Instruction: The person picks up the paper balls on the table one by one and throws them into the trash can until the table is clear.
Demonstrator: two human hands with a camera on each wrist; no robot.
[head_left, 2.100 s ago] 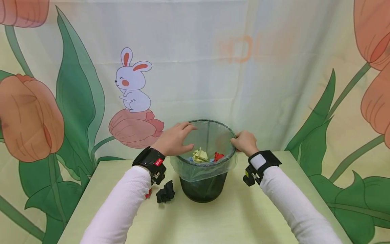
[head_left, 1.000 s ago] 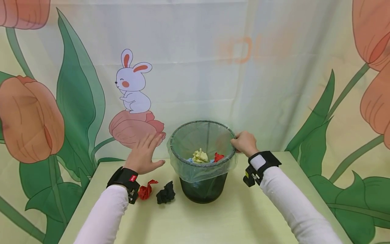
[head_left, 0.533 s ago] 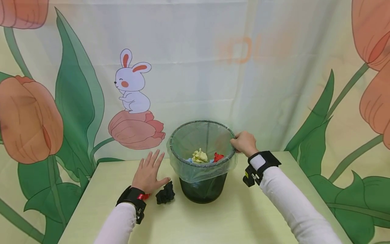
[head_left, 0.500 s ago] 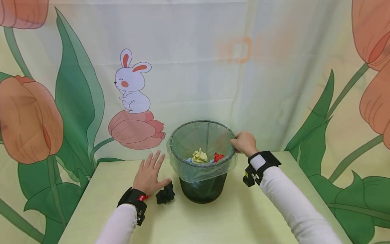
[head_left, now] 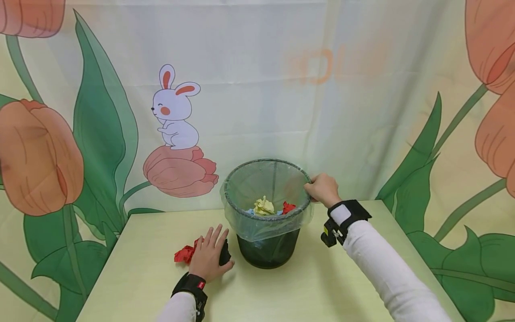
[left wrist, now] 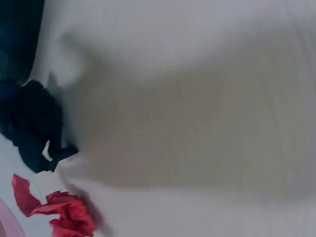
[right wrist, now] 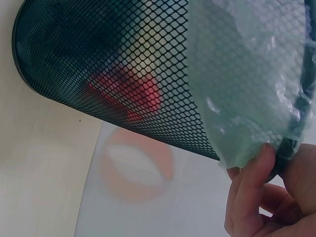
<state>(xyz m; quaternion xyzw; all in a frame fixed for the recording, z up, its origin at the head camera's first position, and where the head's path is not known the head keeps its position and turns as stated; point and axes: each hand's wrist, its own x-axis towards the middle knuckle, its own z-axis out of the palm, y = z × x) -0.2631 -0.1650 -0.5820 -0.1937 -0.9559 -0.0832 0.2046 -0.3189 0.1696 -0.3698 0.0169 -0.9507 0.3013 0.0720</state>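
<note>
A black mesh wastebasket (head_left: 267,255) with a clear plastic liner (head_left: 257,230) folded over its rim stands upright on the table. My right hand (head_left: 323,188) grips the rim at its right side; in the right wrist view its fingers (right wrist: 249,197) curl around rim and liner. My left hand (head_left: 209,259) is low over a black crumpled paper (head_left: 225,255), fingers spread and fairly straight, partly covering it. Just left of that hand lies a red crumpled paper (head_left: 184,255). The left wrist view shows the black crumpled paper (left wrist: 34,123) beside the red one (left wrist: 71,215).
Inside the basket are a yellow crumpled paper (head_left: 264,206), another red crumpled paper (head_left: 288,207) and some blue bits. The pale table (head_left: 314,290) ends at the back against a printed curtain (head_left: 261,89) with tulips and a rabbit.
My left hand has gone from the basket's left rim out to the left, then down and toward me over the black paper. My right hand stays on the rim.
</note>
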